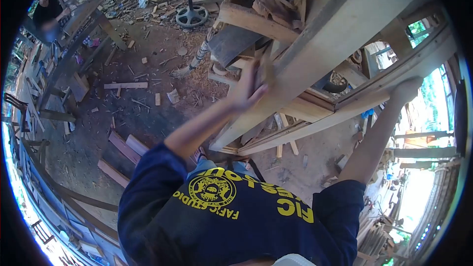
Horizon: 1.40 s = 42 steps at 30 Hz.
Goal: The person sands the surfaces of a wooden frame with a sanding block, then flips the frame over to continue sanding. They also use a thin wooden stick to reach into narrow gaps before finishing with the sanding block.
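A long wooden frame (352, 17) of pale planks with crosspieces stands tilted before me. My left hand (246, 87) is closed around a small tan block-like piece (266, 71), held against the near plank's left edge. Whether that piece is bare wood or wrapped in something, I cannot make out. Over on the far right, my right hand (407, 90) grips the outer rail of the same frame, its fingers partly hidden and washed out by glare.
Behind the frame stands a wooden workbench or machine (256, 22) with offcuts on it. A stand with a round metal base (191, 16) is farther back. Planks (123, 148) and scraps litter the dirt floor. Another person (48, 12) is at the far left.
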Tool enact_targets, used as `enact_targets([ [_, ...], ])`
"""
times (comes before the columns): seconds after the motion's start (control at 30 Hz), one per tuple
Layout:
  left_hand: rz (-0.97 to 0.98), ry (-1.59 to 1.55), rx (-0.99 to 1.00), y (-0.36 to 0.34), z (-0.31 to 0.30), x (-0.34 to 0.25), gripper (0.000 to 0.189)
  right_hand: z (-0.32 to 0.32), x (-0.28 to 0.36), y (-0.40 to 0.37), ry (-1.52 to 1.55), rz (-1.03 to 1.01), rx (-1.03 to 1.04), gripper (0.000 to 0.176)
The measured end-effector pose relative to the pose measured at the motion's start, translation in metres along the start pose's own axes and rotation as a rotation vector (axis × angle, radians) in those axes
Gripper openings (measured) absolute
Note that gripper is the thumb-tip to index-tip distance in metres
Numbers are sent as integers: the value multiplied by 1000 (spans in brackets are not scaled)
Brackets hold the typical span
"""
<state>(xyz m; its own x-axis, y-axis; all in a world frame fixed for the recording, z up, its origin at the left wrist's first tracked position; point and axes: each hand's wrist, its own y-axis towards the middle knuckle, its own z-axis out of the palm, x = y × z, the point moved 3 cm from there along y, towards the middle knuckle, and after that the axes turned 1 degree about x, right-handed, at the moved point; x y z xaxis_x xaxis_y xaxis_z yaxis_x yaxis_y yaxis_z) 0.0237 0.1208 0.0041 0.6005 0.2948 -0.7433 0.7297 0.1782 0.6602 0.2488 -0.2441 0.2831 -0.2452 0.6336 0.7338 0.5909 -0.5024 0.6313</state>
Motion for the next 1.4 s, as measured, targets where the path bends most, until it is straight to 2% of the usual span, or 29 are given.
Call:
enact_targets([
  [0.07,194,65,-72,90,-9,-50,74,1,-6,3,-46,-82,41,63],
  [0.1,131,40,-93,130,-12,-74,73,0,-2,0,-27,-76,25,62],
  [0.13,151,16,-100,168,-16,-96,74,-1,0,-1,-14,-74,13,61],
  [0.17,294,-100,-145,201,-15,-115,65,0,-4,4,-35,-93,23,61],
  [0.2,440,-210,-192,220,-16,-128,55,2,-14,14,-51,-92,13,60],
  [0.3,374,-84,-235,224,-21,-141,52,0,-4,7,-4,-59,21,58],
  [0.33,372,-86,-239,215,-22,-136,52,-2,6,-6,67,-14,28,57],
  [0.4,164,-3,-117,173,-18,-105,78,-3,12,-14,85,35,52,58],
  [0.5,-107,-94,-69,68,-6,-38,82,0,1,-2,102,-74,70,60],
  [0.6,-212,-123,-16,-44,7,23,76,-3,17,-17,176,-57,57,63],
  [0.67,-221,-168,-20,-67,10,24,75,-4,27,-27,206,32,95,67],
  [0.73,-322,-97,-16,-62,8,21,74,-3,28,-28,256,34,97,67],
  [0.77,-313,-96,-18,-52,9,23,74,-2,27,-27,299,39,102,67],
  [0.83,-196,-108,-51,3,5,1,74,0,23,-21,292,48,99,67],
  [0.9,45,-71,-47,84,-8,-51,76,-2,18,-19,271,65,97,67],
  [0.93,106,9,-59,123,-13,-73,77,-2,17,-19,227,36,99,67],
  [1.03,106,-192,50,207,-13,-118,78,-5,14,-16,170,-5,99,66],
  [1.1,474,-98,-282,218,-20,-134,47,-2,21,-16,169,-22,105,66],
  [1.13,473,-91,-290,210,-23,-131,47,-2,26,-19,188,-18,118,65],
  [1.2,201,89,-44,168,-21,-108,79,-2,34,-30,208,-4,138,64],
  [1.27,133,-2,-57,97,-12,-60,81,-4,42,-40,290,87,140,64],
  [1.3,10,-46,-45,51,-5,-27,80,-5,46,-43,267,109,145,65],
  [1.4,-230,-175,-47,-77,8,36,74,-4,31,-27,210,47,142,66],
])
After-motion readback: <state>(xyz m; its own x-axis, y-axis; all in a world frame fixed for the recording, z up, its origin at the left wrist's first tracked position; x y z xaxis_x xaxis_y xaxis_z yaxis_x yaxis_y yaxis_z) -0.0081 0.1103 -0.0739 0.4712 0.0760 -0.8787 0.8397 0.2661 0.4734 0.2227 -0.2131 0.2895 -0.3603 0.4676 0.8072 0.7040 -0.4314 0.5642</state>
